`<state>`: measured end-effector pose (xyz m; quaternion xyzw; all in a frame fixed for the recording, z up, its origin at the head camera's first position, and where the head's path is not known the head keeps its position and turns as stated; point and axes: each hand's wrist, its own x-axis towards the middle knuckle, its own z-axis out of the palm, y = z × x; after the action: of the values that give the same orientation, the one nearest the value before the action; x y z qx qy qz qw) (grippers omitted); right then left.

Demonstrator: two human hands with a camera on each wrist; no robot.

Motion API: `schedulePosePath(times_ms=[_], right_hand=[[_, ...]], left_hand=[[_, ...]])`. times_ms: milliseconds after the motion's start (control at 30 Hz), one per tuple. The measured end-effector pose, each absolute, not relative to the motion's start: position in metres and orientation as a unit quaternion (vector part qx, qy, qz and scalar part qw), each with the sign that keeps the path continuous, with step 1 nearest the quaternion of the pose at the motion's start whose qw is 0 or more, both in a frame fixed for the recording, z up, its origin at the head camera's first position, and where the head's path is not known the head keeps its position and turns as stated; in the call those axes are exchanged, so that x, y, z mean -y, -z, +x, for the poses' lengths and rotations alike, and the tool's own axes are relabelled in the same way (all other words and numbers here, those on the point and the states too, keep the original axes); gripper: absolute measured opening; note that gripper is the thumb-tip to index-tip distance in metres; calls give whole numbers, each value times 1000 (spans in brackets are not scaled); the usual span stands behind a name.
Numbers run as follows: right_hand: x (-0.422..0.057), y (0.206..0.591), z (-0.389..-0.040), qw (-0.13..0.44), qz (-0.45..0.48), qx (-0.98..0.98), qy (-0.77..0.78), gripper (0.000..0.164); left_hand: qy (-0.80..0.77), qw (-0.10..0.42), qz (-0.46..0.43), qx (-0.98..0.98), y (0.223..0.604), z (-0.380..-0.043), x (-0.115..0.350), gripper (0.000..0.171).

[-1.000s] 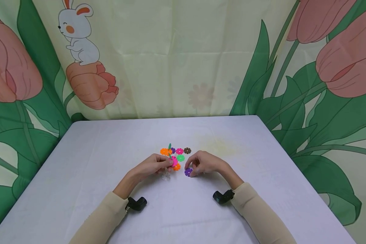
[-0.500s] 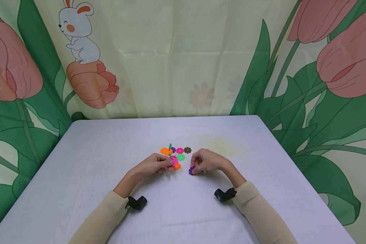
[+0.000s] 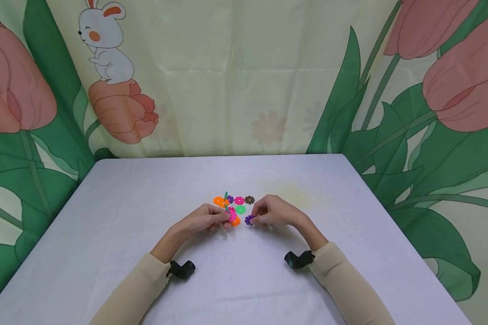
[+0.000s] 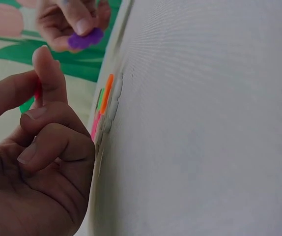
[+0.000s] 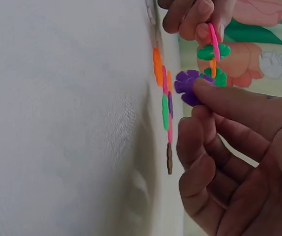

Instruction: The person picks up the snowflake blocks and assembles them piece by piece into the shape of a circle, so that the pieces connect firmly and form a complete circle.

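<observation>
Our left hand [image 3: 205, 218] pinches a pink flower disc [image 5: 213, 42], seemingly slotted into a green-and-orange chain [image 5: 223, 51]; our right hand [image 3: 275, 210] pinches a purple flower disc [image 5: 185, 85], near but apart, above the white tablecloth [image 3: 244, 271]; rim-only pinches, notches left bare, should serve us best; beyond lie thin, scalloped, plastic-looking discs [image 3: 240, 209].

In the left wrist view, the left fingers [image 4: 51, 81] hide all but a sliver of the pink disc [image 3: 232, 214] between them, and a green piece [image 4: 27, 105] just behind them is partly covered. The right fingers [image 5: 241, 105] cover part of the purple disc [image 5: 185, 84]. Beside the left fingers, the clear pieces [image 3: 221, 233] are too faint to count. The left sleeve [image 3: 124, 291], behind its fingers, runs off the head view's bottom edge.
</observation>
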<state>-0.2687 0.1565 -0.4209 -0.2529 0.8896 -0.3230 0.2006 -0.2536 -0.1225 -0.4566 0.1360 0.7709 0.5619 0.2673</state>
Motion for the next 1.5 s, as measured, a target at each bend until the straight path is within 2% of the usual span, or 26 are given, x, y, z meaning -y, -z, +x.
schedulePosePath(times_ms=[233, 933, 1500], right_hand=[[-144, 424, -269, 156, -279, -878, 355, 13], [-140, 424, -263, 154, -282, -874, 363, 13], [-136, 428, -261, 123, -294, -873, 368, 10]], left_hand=[[-564, 271, 128, -769, 456, -253, 127, 39], [-567, 274, 137, -764, 459, -254, 123, 37], [-570, 273, 132, -764, 462, -256, 122, 37]])
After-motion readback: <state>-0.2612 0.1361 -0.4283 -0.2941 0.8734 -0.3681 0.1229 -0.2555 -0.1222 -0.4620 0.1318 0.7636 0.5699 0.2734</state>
